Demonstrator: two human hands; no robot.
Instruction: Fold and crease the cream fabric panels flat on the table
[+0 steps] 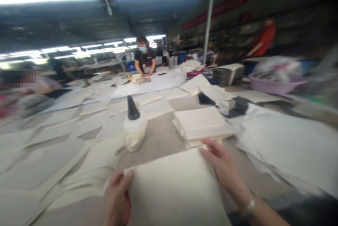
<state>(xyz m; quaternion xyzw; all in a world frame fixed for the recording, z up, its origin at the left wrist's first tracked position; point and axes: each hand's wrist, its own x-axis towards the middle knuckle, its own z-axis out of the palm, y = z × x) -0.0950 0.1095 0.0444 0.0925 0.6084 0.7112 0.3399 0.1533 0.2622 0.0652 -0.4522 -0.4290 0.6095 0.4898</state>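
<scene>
A cream rectangular sheet [171, 183], cloth or paper I cannot tell, is held between my two hands at the front of the table. My left hand [118, 196] grips its left edge, thumb on top. At the upper right corner, my right hand [223, 168] has its fingers closed over the edge. Just beyond lies a stack of similar cream pieces [200, 123], close to my right fingertips. A white squeeze bottle [135, 127] with a black cone tip stands past my left hand, a crumpled pale wrap around its base.
Overlapping cream pieces [42, 162] cover the left side of the table. Large white sheets [287, 141] lie at the right, near black pieces [237, 106]. A purple basin [274, 84] holds plastic-wrapped items. A masked person [145, 60] works across the table.
</scene>
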